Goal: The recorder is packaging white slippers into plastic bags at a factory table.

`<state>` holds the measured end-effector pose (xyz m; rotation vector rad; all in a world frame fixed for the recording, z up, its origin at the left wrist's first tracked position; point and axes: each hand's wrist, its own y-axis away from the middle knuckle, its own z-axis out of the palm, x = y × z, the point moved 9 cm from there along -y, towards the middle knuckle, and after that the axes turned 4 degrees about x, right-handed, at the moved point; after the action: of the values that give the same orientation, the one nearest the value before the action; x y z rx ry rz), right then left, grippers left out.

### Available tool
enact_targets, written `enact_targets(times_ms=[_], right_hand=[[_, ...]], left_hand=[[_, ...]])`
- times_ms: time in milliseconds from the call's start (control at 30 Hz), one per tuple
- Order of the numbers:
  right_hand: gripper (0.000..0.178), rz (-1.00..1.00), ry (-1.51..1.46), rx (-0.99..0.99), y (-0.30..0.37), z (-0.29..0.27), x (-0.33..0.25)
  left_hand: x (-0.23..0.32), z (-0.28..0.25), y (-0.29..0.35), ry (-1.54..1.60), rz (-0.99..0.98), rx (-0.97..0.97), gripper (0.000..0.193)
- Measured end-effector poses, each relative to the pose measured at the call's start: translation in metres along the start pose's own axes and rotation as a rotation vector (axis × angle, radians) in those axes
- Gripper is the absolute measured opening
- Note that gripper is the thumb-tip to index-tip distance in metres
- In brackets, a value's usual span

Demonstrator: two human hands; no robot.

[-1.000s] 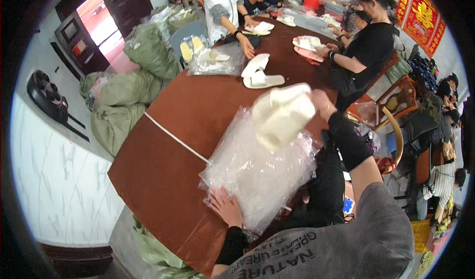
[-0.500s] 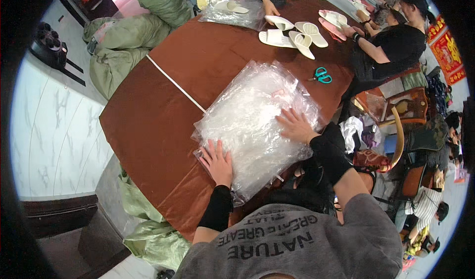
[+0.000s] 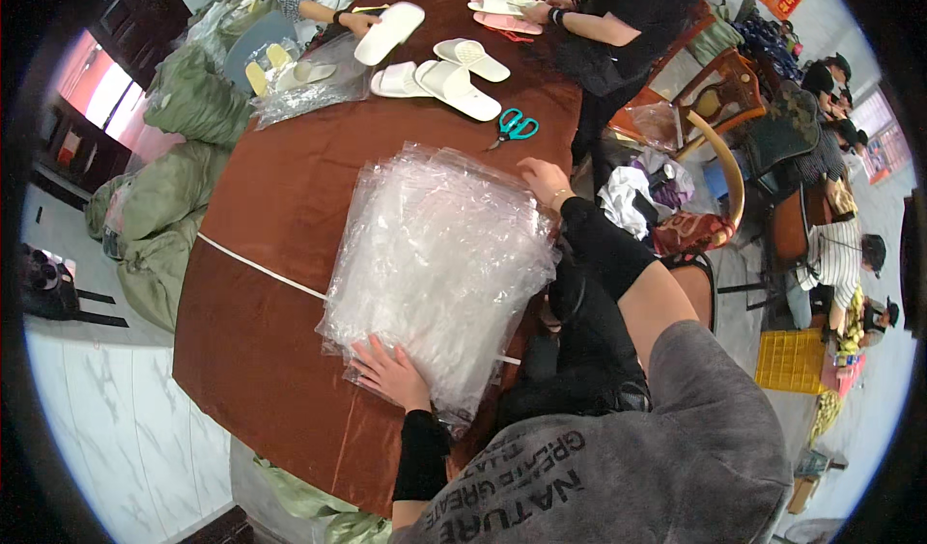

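A stack of clear plastic bags (image 3: 439, 274) lies before me on the brown-covered table (image 3: 261, 351), its edges uneven. My left hand (image 3: 391, 372) rests on the near left corner of the stack, fingers spread. At the far right edge of the bags is my right hand (image 3: 546, 181), its fingers loosely bent and nothing seen in them; whether they touch the plastic is unclear. Just beyond the stack lie teal-handled scissors (image 3: 515, 127). Farther off are several white slippers (image 3: 452, 85).
Across the table a person's hand (image 3: 362, 23) holds a white slipper (image 3: 390, 34). Another person in black (image 3: 637, 32) handles slippers at the far right. Green sacks (image 3: 174, 196) stand on the left. A wooden chair (image 3: 715, 90) and a yellow crate (image 3: 787, 359) are on the right.
My right hand has moved off the top of the bags to their far right edge. My left hand stays on the near corner. Across the table, a slipper has been lifted. The view has turned.
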<state>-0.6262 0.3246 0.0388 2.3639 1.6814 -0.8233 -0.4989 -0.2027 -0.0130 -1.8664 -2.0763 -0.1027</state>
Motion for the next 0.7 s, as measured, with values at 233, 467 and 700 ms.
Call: enact_targets(times_ms=[233, 467, 700], right_hand=[[0.054, -0.281, 0.297, 0.121, -0.086, 0.025, 0.002], [0.066, -0.393, 0.592, -0.090, -0.138, 0.089, -0.017], [0.052, -0.369, 0.437, -0.184, -0.072, 0.107, 0.002]], left_hand=[[0.001, 0.009, -0.020, 0.041, -0.043, -0.032, 0.061], [-0.032, 0.014, -0.029, 0.083, -0.066, 0.001, 0.063], [-0.052, 0.009, -0.002, 0.110, -0.110, 0.027, 0.064]])
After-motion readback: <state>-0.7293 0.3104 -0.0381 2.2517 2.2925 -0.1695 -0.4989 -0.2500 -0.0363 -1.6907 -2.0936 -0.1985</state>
